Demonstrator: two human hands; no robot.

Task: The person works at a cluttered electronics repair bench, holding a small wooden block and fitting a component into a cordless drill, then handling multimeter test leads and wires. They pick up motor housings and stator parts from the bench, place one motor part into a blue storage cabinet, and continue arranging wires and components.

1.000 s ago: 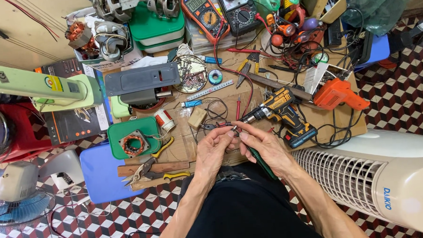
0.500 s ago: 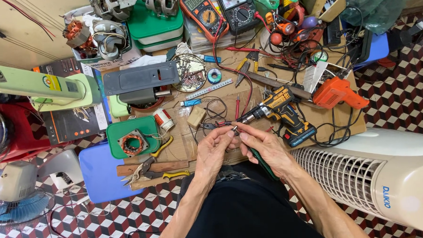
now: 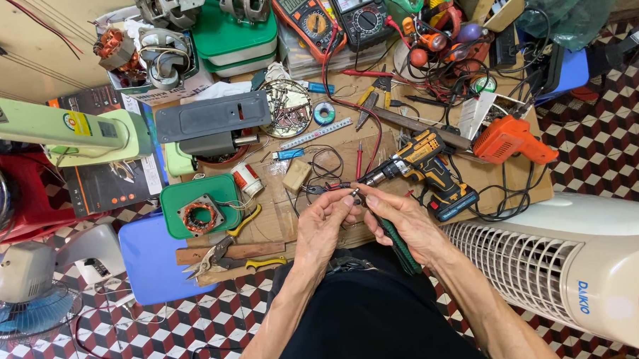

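My left hand (image 3: 326, 222) and my right hand (image 3: 399, 220) meet at their fingertips over the near edge of a wooden board (image 3: 313, 194). Between the fingertips they pinch a small metal part (image 3: 355, 195) joined to thin dark wires (image 3: 320, 188); what the part is cannot be made out. A green-handled tool (image 3: 401, 246) runs under my right palm. Just beyond my right hand lies a yellow and black cordless drill (image 3: 422, 170).
An orange power drill (image 3: 511, 141) and tangled cables sit at right. Two multimeters (image 3: 305, 10) lie at the back. A green lid with a copper-wound stator (image 3: 199, 216), pliers (image 3: 227, 258) and a blue stool (image 3: 152, 257) are at left. A white tower fan (image 3: 570, 263) lies at right.
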